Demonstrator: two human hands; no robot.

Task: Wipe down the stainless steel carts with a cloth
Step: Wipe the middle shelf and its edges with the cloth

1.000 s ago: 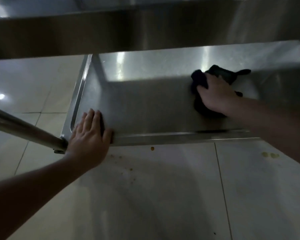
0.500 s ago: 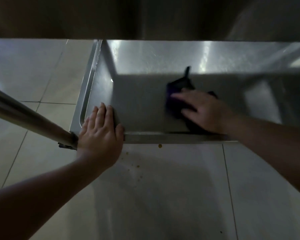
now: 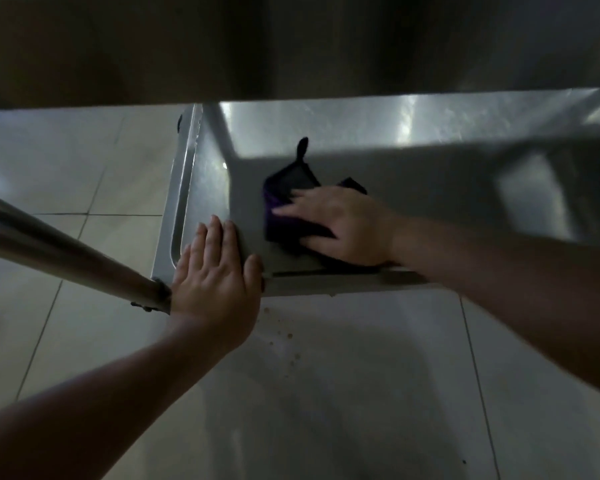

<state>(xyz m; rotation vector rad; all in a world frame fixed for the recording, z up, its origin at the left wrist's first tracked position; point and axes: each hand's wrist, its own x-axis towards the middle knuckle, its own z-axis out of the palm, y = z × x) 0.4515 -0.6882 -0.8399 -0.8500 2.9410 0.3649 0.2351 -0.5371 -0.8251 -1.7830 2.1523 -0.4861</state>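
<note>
A person leans over the lower shelf (image 3: 378, 161) of a stainless steel cart, seen from above in dim light. The right hand (image 3: 340, 226) lies flat on a dark cloth (image 3: 291, 199), fingers straight and spread, pointing left, pressing the cloth down onto the shelf rather than gripping it. The cloth sits on the near left part of the shelf, bunched and folded, with a purple tinge along its left edge and a thin strip sticking up toward the far side. Part of it is hidden under the palm.

The left hand (image 3: 215, 268) rests with flat, loosely straight fingers on the near left corner of the shelf, thumb hooked over the near rim (image 3: 326, 280); it holds nothing. It is near the cloth but not touching it.

Just left of that hand a round metal post (image 3: 59, 251) of the cart runs up toward the left edge of the view, meeting the shelf corner at a small bracket. A higher shelf (image 3: 291, 43) of the cart fills the far part of the view as a dark band and throws shadow across the shelf below.

The pale tiled floor (image 3: 361, 393) shows beneath, with a few small brown specks (image 3: 284, 337) just near the shelf rim
</note>
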